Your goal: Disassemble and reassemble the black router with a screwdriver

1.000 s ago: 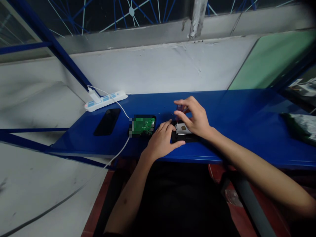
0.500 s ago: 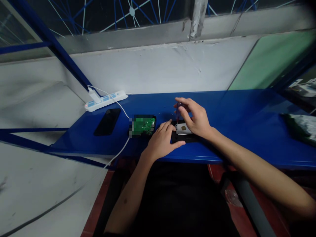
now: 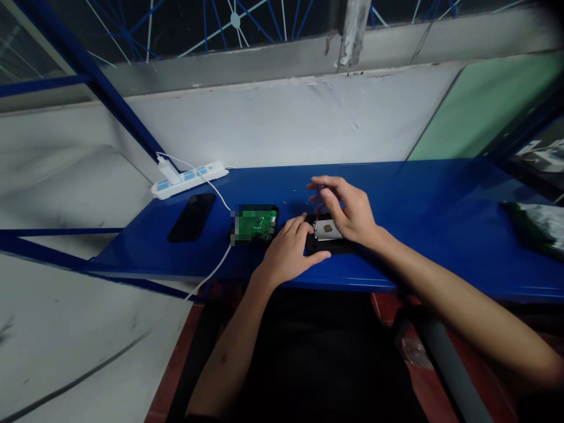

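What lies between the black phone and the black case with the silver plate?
The head view shows the green circuit board between the phone and the case, then the left hand, resting at the case's left end.

Black clothing fills the frame's bottom centre; the left hand and right hand are bare, and the left forearm bears a small round mark.
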Motion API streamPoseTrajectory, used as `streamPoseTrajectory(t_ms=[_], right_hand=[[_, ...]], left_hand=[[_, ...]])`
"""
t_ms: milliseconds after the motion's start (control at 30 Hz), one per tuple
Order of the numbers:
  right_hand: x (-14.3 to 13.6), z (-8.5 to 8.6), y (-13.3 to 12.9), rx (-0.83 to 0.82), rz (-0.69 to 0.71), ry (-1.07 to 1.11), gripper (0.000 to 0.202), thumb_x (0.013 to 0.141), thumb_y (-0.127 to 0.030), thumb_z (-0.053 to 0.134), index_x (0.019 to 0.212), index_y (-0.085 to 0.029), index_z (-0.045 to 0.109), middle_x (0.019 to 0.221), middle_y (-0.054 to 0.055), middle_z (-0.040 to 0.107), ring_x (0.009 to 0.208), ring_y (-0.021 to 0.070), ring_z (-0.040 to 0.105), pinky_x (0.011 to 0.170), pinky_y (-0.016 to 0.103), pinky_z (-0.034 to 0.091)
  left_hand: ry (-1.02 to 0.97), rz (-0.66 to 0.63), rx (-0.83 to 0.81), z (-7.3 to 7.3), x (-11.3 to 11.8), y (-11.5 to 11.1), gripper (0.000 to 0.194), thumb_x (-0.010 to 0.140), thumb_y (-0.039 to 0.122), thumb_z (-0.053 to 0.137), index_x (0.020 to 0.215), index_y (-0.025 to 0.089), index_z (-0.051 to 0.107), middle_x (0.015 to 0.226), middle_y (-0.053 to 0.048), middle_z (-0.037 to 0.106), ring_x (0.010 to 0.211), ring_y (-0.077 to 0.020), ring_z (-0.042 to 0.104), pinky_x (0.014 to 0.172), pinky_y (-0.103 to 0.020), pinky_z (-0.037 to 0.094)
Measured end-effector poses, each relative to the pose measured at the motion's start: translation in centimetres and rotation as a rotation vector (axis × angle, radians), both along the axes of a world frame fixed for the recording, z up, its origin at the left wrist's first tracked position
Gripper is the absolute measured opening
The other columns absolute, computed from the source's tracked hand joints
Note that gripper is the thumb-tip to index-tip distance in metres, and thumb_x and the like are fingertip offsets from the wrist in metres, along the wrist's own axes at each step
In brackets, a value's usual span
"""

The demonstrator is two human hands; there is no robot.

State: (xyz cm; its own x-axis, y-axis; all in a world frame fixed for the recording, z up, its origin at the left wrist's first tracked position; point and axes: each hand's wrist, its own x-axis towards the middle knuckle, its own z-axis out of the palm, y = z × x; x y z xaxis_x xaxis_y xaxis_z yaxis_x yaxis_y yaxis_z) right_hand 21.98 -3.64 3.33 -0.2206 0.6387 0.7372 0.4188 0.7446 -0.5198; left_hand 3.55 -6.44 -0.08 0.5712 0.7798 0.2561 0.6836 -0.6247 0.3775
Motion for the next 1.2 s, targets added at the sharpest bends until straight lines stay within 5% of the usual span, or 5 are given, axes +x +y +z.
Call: streamPoseTrajectory(t_ms=[900,1200], right_hand=[[-0.16,0.16,0.55,-0.028,-0.094,0.014,0.025,0.095,-0.040,0.060,0.110,-0.020,0.063,0.101,0.006,0.074,0.076,0.0167,0.070,0.069,0.034,0.060],[-0.36,-0.11,-0.08,0.020,0.041,-0.082,0.032,0.101,-0.033,0.047,0.132,-0.027,0.053,0.104,0.006,0.065,0.095,0.0194,0.066,0.077,0.035,0.061]], left_hand=[[-0.004,-0.006,0.005,-0.38,-0.04,0.19,0.043,0.086,0.052,0.070,0.111,0.020,0.054,0.145,-0.016,0.050,0.142,-0.0327,0.039,0.113,-0.052,0.041],[-0.020,-0.016,0.003,-0.25,-0.05,0.17,0.040,0.087,0.049,0.071,0.110,0.021,0.052,0.146,-0.014,0.050,0.142,-0.0331,0.041,0.112,-0.052,0.042]])
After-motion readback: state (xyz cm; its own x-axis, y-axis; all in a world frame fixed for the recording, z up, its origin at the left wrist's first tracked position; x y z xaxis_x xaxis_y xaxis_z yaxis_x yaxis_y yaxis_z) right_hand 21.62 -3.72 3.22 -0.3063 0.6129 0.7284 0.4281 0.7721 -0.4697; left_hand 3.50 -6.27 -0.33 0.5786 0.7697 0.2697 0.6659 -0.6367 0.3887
